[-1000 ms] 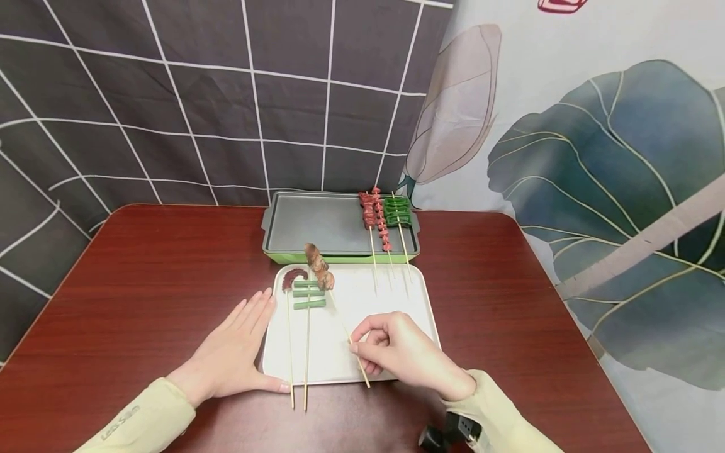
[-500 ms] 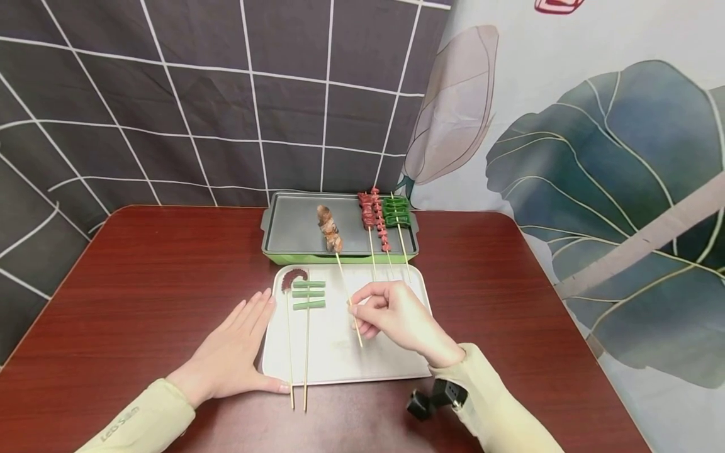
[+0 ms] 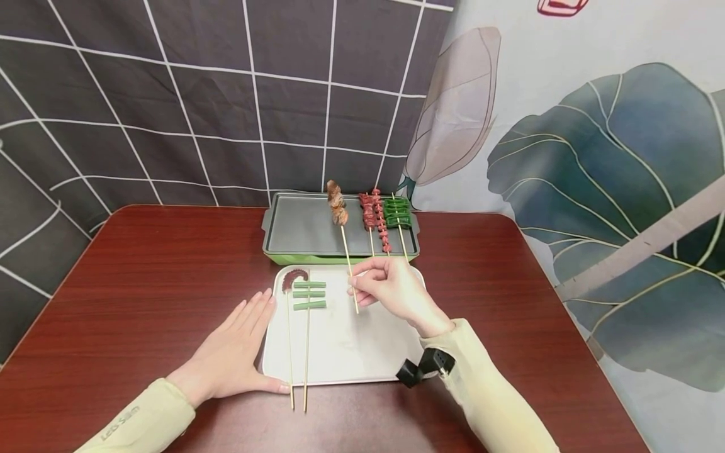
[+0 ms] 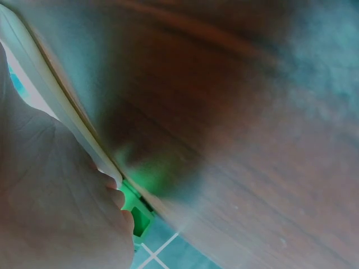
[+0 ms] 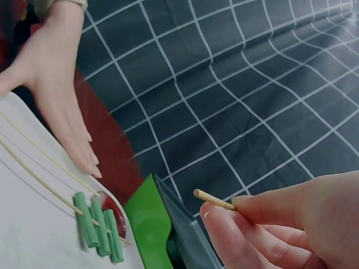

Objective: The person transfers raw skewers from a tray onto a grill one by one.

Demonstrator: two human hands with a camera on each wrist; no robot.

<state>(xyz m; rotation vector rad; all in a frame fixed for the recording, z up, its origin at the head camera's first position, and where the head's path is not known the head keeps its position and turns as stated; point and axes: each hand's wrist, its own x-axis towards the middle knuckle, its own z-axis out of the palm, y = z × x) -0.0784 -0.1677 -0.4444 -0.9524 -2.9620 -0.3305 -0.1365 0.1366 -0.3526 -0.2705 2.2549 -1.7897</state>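
My right hand (image 3: 396, 290) pinches the stick of a brown meat skewer (image 3: 338, 204) between thumb and fingers. The meat end is over the grey grill pan (image 3: 300, 220); whether it touches the pan I cannot tell. In the right wrist view only the stick's butt end (image 5: 216, 200) shows. My left hand (image 3: 232, 358) lies with straight fingers along the left edge of the white tray (image 3: 362, 352), thumb at its front corner. On that tray lie a skewer of green stalk pieces (image 3: 309, 294) and a dark red curled skewer (image 3: 290, 280), near the left fingers.
At the pan's right side lie a red meat skewer (image 3: 368, 211), a skewer of small red pieces (image 3: 381, 220) and a green pepper-like skewer (image 3: 398, 212). The pan stands behind the tray on the wooden table (image 3: 187, 264). A grid-patterned cloth (image 3: 226, 107) hangs close behind.
My right hand has moved forward, carrying the brown meat skewer from above the tray to over the pan. The left hand has stayed where it was.
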